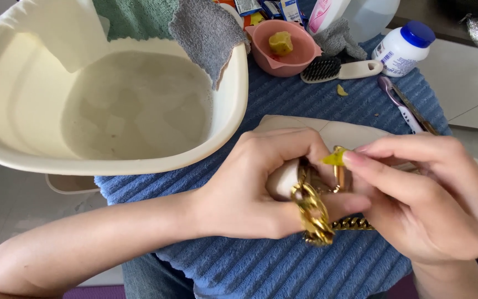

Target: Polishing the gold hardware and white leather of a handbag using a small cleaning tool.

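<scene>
The left hand (pixel 255 185) grips a beige bag (pixel 338 133) and its gold chain (pixel 312 213). The right hand (pixel 432 194) pinches a yellow bit (pixel 333 158) against the clasp, beside a basin (pixel 6 138).

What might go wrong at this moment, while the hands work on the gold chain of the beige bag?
1. The right hand pinches a small yellow piece against the gold chain; it could slip and drop onto the blue towel.
2. The left hand grips the beige bag close to the basin of cloudy water; a bump might splash it.
3. The grey cloth on the rim may slide in.
</scene>
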